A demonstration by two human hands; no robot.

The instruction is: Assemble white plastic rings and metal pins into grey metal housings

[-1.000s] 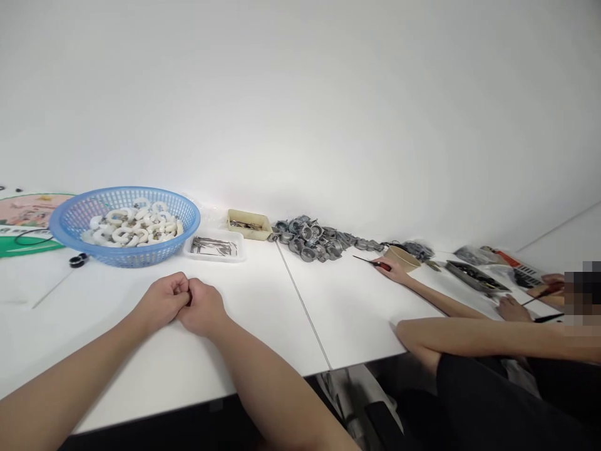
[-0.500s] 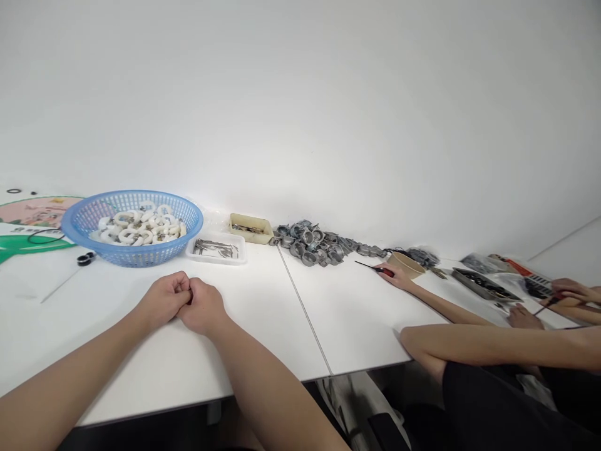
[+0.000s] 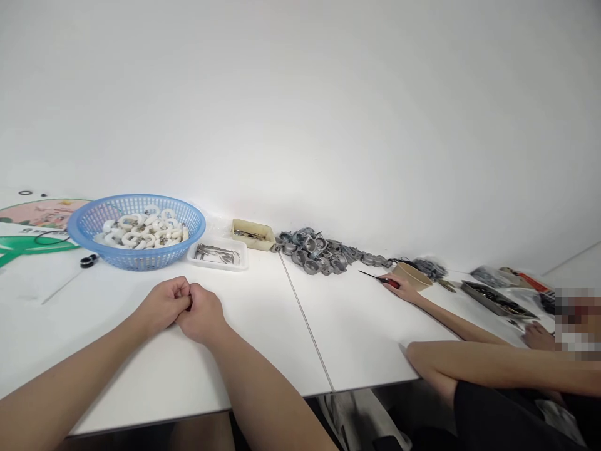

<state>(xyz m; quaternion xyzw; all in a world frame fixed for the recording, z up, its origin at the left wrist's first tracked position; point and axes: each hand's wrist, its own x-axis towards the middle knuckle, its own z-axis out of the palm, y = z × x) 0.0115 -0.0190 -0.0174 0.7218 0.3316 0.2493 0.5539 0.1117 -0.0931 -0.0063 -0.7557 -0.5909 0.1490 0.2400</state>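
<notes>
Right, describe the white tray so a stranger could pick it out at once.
On the white table, find the large blue basket. Just right of it, nearer the camera than the cream box, is the white tray. Thin dark strips lie inside; unlike both neighbours, it is white.

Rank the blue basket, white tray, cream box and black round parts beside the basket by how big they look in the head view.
1. Blue basket
2. White tray
3. Cream box
4. Black round parts
This is apparent size only; the tray sits nearer the camera than the box.
</notes>
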